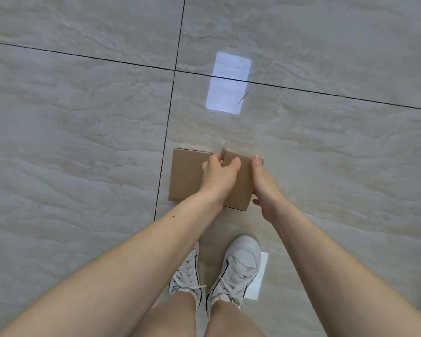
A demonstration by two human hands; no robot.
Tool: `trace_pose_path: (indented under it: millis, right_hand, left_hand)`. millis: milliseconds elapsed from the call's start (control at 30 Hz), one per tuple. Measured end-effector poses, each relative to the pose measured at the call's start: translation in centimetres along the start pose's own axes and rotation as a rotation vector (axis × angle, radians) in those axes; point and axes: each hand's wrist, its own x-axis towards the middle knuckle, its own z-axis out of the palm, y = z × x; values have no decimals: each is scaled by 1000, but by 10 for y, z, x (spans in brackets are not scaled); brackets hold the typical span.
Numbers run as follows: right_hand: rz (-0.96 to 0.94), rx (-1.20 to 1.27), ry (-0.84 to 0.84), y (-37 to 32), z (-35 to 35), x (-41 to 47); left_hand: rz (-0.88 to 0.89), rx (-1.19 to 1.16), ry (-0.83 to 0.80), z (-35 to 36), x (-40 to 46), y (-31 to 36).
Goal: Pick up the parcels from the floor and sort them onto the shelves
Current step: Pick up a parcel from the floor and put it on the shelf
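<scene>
Two brown cardboard parcels lie side by side on the tiled floor in front of my feet. The left parcel (184, 175) rests flat on the floor. The right parcel (240, 188) sits between my hands. My left hand (218, 175) grips its left edge, fingers tucked into the gap between the parcels and thumb on top. My right hand (265, 188) presses flat against its right side, thumb under the near corner. No shelves are in view.
Glossy beige floor tiles (83, 142) with dark grout lines surround the parcels. A bright rectangular light reflection (227, 83) lies beyond them. My white sneakers (238, 268) stand just behind the parcels, with another reflection beside the right shoe.
</scene>
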Motion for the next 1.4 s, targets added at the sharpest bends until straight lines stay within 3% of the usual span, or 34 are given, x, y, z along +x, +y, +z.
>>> trace_pose_path:
  millis: [233, 700, 1033, 1400]
  right_hand:
    - [-112, 66, 106, -26, -12, -42]
    - [-284, 135, 225, -116, -63, -265]
    - [-437, 196, 118, -195, -96, -436]
    - [-523, 268, 24, -230, -114, -574]
  left_hand:
    - [-9, -47, -18, -10, -35, 20]
    - [84, -73, 94, -59, -215, 139]
    - [233, -81, 87, -110, -370, 244]
    - [440, -129, -16, -158, -490, 286]
